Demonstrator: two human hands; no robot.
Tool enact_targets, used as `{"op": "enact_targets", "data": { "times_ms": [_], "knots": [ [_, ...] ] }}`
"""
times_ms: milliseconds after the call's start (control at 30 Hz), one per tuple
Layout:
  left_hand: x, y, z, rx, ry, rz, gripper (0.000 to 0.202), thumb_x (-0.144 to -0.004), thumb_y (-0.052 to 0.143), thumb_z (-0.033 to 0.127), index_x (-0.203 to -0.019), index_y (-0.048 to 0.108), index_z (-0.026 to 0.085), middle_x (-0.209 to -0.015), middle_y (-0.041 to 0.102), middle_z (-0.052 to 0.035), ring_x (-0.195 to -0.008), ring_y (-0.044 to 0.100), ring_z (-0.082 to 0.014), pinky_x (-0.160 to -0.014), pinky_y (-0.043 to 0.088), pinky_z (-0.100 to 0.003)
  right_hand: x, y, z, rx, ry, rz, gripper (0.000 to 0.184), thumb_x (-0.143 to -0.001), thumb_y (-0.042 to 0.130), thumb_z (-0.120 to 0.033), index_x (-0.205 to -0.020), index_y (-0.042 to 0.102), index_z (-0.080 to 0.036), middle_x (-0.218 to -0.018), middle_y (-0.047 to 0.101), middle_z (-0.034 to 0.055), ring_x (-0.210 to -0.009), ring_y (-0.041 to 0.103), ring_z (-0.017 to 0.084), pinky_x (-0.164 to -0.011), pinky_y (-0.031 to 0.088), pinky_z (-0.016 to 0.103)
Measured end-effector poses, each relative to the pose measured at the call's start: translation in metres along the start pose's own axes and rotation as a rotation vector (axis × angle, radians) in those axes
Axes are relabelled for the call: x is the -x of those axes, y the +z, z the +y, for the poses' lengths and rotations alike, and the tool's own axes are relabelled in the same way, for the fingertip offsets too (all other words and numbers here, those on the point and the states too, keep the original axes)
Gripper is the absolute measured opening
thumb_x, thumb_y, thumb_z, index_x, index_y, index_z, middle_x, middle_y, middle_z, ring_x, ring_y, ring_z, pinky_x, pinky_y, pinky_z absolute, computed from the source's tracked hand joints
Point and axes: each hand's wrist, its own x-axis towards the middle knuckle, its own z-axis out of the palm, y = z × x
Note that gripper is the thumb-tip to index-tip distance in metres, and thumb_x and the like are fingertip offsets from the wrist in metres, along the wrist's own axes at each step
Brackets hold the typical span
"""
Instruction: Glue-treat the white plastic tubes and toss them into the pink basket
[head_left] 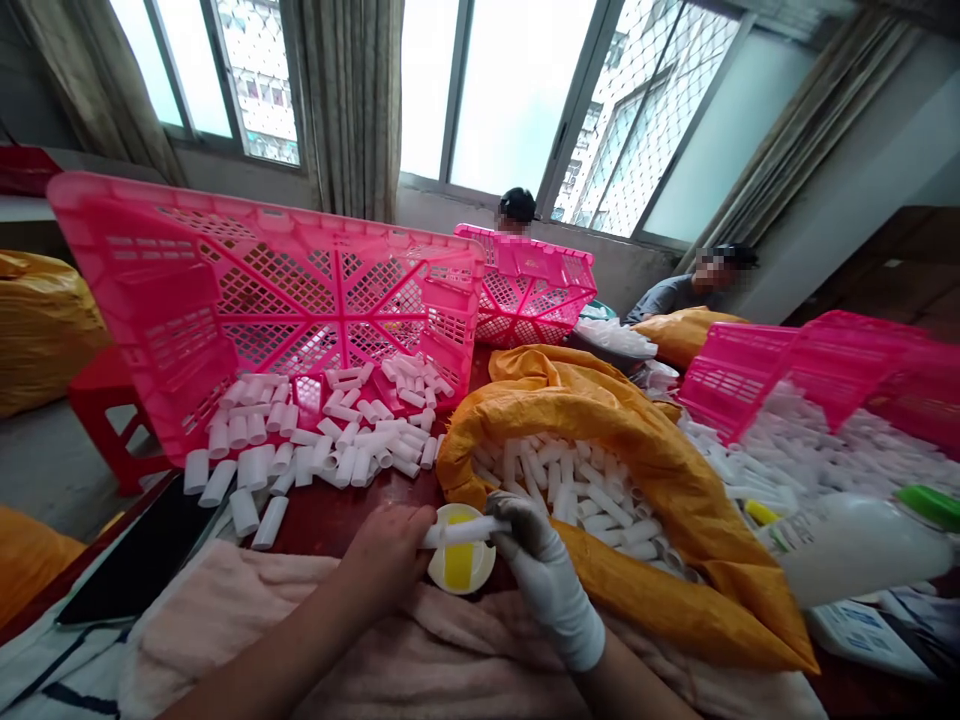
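My bare left hand point(401, 545) is closed on the left end of a white plastic tube point(466, 531). The other end is gripped by my right hand point(536, 560), which wears a white glove with dark fingertips. The tube lies level between both hands, above a small white dish point(480, 580) with something flat and yellow point(457, 568) in it. Just beyond my right hand, an orange sack point(585, 390) lies open, full of similar white tubes point(600, 500). Loose white tubes point(352, 445) spill from a tipped pink basket point(337, 270) beyond my left hand.
A pink cloth point(247, 620) covers the table's front edge. At left lies a dark flat panel point(135, 560). A white bottle with a green cap point(862, 545) leans at right, near more pink baskets point(742, 375) and tubes. Two people sit farther back.
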Motion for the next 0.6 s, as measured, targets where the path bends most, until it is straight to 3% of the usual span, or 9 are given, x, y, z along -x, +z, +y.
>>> {"op": "enact_targets", "data": {
  "times_ms": [133, 200, 267, 333, 467, 533, 600],
  "knots": [
    [0.003, 0.005, 0.018, 0.007, 0.052, -0.104, 0.014, -0.079, 0.042, 0.029, -0.085, 0.052, 0.020, -0.073, 0.062, -0.0025, -0.068, 0.057, -0.0169, -0.060, 0.037, -0.025, 0.000, -0.006, -0.015, 0.228, -0.108, -0.231, 0.022, -0.082, 0.049, -0.014, -0.100, 0.052, -0.025, -0.104, 0.056, 0.0037, -0.099, 0.052, 0.017, -0.088, 0.042, 0.032],
    [0.004, 0.010, 0.030, -0.052, 0.026, -0.098, 0.015, -0.079, 0.040, 0.027, -0.082, 0.053, 0.019, -0.071, 0.062, -0.0045, -0.068, 0.058, -0.0186, -0.061, 0.038, -0.027, 0.001, -0.006, -0.015, 0.308, 0.014, -0.251, 0.015, -0.085, 0.045, -0.023, -0.096, 0.055, -0.020, -0.094, 0.059, 0.0054, -0.088, 0.056, 0.017, -0.079, 0.046, 0.030],
    [0.005, 0.014, 0.040, -0.106, -0.020, -0.102, 0.018, -0.079, 0.038, 0.023, -0.081, 0.055, 0.017, -0.071, 0.063, -0.0072, -0.068, 0.059, -0.0203, -0.062, 0.040, -0.029, 0.003, -0.003, -0.010, 0.349, 0.223, -0.192, 0.024, -0.088, 0.039, -0.033, -0.082, 0.055, -0.017, -0.074, 0.059, 0.0034, -0.069, 0.057, 0.014, -0.063, 0.048, 0.026],
    [0.006, 0.016, 0.046, -0.088, -0.054, -0.147, 0.019, -0.077, 0.040, 0.024, -0.082, 0.056, 0.016, -0.073, 0.064, -0.0080, -0.069, 0.059, -0.0210, -0.063, 0.041, -0.029, 0.006, 0.002, -0.004, 0.373, 0.341, -0.158, 0.035, -0.089, 0.033, -0.039, -0.069, 0.052, -0.017, -0.059, 0.053, 0.0002, -0.055, 0.052, 0.012, -0.052, 0.044, 0.023],
    [0.017, 0.008, 0.051, 0.205, -0.047, -0.286, 0.024, -0.075, 0.046, 0.036, -0.082, 0.060, 0.019, -0.077, 0.065, -0.0029, -0.069, 0.060, -0.0176, -0.058, 0.041, -0.024, 0.021, 0.009, -0.006, 0.350, 0.245, -0.174, 0.040, -0.088, 0.031, -0.042, -0.064, 0.051, -0.017, -0.057, 0.053, 0.0009, -0.052, 0.050, 0.012, -0.050, 0.043, 0.022],
    [0.026, -0.001, 0.056, 0.429, 0.019, -0.392, 0.026, -0.077, 0.045, 0.040, -0.084, 0.062, 0.022, -0.077, 0.066, 0.0015, -0.067, 0.060, -0.0139, -0.056, 0.041, -0.020, 0.033, 0.005, -0.013, 0.361, 0.206, -0.236, 0.041, -0.088, 0.030, -0.042, -0.064, 0.054, -0.018, -0.058, 0.057, 0.0023, -0.054, 0.053, 0.013, -0.053, 0.045, 0.024],
    [0.035, -0.011, 0.061, 0.523, -0.027, -0.405, 0.025, -0.074, 0.050, 0.044, -0.084, 0.064, 0.026, -0.075, 0.066, 0.0071, -0.065, 0.059, -0.0101, -0.054, 0.041, -0.017, 0.046, -0.007, -0.018, 0.468, 0.223, -0.275, 0.039, -0.085, 0.033, -0.045, -0.069, 0.059, -0.022, -0.063, 0.061, 0.0038, -0.059, 0.057, 0.016, -0.057, 0.048, 0.026]
  ]
}}
